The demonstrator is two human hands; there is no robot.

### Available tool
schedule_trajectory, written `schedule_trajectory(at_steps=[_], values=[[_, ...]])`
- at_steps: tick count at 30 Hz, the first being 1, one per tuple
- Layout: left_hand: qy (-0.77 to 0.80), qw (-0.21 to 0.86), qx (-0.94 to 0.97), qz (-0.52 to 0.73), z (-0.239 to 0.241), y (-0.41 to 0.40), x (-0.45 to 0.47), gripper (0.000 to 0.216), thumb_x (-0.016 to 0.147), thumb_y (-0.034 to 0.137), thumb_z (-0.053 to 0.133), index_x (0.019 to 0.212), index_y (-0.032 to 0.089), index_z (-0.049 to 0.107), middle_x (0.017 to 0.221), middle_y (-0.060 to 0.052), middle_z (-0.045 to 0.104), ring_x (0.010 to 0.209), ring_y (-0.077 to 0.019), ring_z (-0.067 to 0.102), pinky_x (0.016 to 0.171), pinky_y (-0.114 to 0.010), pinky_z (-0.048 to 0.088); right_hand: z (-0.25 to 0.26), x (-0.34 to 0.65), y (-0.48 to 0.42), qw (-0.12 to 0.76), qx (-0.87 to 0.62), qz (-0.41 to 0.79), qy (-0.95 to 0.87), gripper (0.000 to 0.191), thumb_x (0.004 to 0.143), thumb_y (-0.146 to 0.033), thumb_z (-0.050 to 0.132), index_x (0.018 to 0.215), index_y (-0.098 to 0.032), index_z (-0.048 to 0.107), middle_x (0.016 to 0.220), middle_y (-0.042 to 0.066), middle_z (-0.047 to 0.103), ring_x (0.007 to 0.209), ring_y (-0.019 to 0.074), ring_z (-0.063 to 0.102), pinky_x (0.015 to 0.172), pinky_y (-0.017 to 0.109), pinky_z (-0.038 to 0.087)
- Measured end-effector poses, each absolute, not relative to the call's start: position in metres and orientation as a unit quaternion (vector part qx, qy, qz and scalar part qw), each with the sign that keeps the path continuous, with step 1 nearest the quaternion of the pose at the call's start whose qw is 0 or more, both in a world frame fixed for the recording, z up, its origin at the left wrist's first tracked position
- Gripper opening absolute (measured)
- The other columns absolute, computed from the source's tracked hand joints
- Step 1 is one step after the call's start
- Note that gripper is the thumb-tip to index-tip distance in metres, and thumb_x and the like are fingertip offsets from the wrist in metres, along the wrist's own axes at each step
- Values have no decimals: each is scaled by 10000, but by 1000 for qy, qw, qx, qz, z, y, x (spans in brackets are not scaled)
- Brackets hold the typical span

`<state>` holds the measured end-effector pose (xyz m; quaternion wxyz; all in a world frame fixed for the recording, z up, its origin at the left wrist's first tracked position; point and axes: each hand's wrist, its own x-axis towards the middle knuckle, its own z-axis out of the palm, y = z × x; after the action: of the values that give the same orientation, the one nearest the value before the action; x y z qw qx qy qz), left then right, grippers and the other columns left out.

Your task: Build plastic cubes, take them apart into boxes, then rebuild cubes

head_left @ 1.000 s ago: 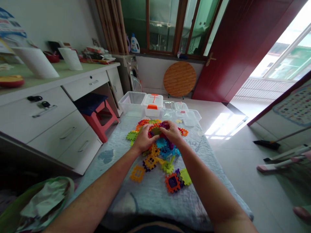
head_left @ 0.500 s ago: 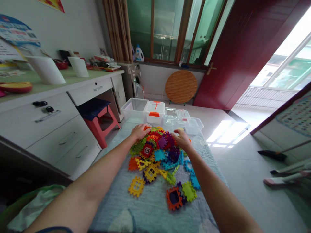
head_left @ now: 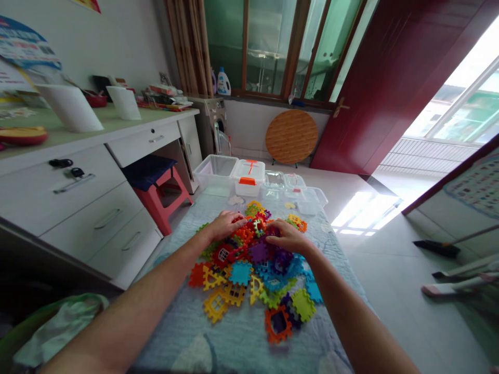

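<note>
A heap of colourful plastic interlocking tiles (head_left: 249, 265) lies on a light blue quilted cloth (head_left: 241, 337) in front of me. My left hand (head_left: 224, 224) rests palm down on the far left of the heap, fingers stretched over orange and red tiles. On the far right of the heap my right hand (head_left: 286, 240) lies flat, fingers spread over purple tiles. Neither hand grips a tile. Loose pieces sit near me: an orange frame tile (head_left: 277, 323), a green tile (head_left: 303, 305) and a yellow tile (head_left: 215, 306).
Clear plastic boxes (head_left: 216, 169) and a white box with an orange latch (head_left: 248, 176) stand at the cloth's far end. A white desk with drawers (head_left: 78, 202) and a red stool (head_left: 158, 195) are on the left. A round wooden board (head_left: 291, 136) leans on the far wall.
Both hands have drawn back toward me from the heap's far edge, dragging tiles nearer. The heap has spread and shifted closer, and the hands now sit nearer each other.
</note>
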<state>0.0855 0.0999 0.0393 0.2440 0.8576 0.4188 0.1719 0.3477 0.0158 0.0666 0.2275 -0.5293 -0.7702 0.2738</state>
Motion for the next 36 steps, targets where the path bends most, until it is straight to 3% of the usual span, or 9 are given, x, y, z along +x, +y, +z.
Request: schedule_trajectory(at_steps=[2,6,11,14,17,21,26,33,36], values=[[398,243,863,196,46,86,77,475,886,618,456,1029,258,731,1020,-52,738,1068,-283,618,1014,-419,447,76,354,12,215,-497,312,-781,175,786,-364,672,860,-217,733,909,32,689,848,193,609,784,314,473],[379,241,865,225,59,59,60,412,808,558,627,1084,266,717,1124,-65,723,1072,-284,641,980,-398,491,90,365,22,201,-470,426,-746,279,836,-471,619,811,-215,728,697,-8,640,641,141,550,603,262,436],[364,228,873,229,63,22,41,506,831,520,646,1267,264,629,1348,-91,613,1258,-297,548,1101,-462,410,81,353,73,293,-572,356,-679,269,812,-435,631,775,-178,700,654,-13,625,599,123,539,563,240,417],[373,198,874,241,54,1,30,676,784,573,690,1379,289,543,1466,-105,499,1378,-343,418,1164,-536,314,65,333,110,290,-626,317,-651,246,742,-386,704,866,-173,691,729,17,668,613,141,575,593,261,459],[388,153,872,258,37,-15,21,967,659,679,749,1479,290,416,1562,-140,344,1455,-413,256,1176,-605,242,49,314,136,284,-630,308,-653,405,636,-375,797,978,-192,682,879,45,697,712,168,617,685,295,502],[421,123,862,255,13,-28,16,1164,562,760,755,1534,304,305,1593,-173,245,1463,-480,181,1142,-677,236,37,297,146,267,-601,318,-683,410,520,-320,875,872,-223,690,847,12,692,783,185,635,758,303,510],[460,111,840,266,4,-30,16,981,663,718,718,1479,271,405,1552,-165,337,1449,-433,260,1156,-629,272,40,287,130,235,-543,349,-727,316,522,-202,843,805,-228,706,725,-36,648,679,146,585,633,239,465],[470,118,827,285,3,-25,17,788,755,637,686,1404,232,495,1465,-158,467,1390,-375,391,1158,-572,312,59,276,95,221,-464,398,-760,222,690,-96,567,869,-175,673,649,-61,591,593,87,514,568,184,391],[463,117,825,303,3,-27,17,732,777,599,682,1383,225,510,1453,-153,479,1383,-356,406,1159,-548,323,70,270,73,219,-421,419,-774,228,720,-116,540,902,-177,663,632,-64,586,568,87,493,556,190,380]])
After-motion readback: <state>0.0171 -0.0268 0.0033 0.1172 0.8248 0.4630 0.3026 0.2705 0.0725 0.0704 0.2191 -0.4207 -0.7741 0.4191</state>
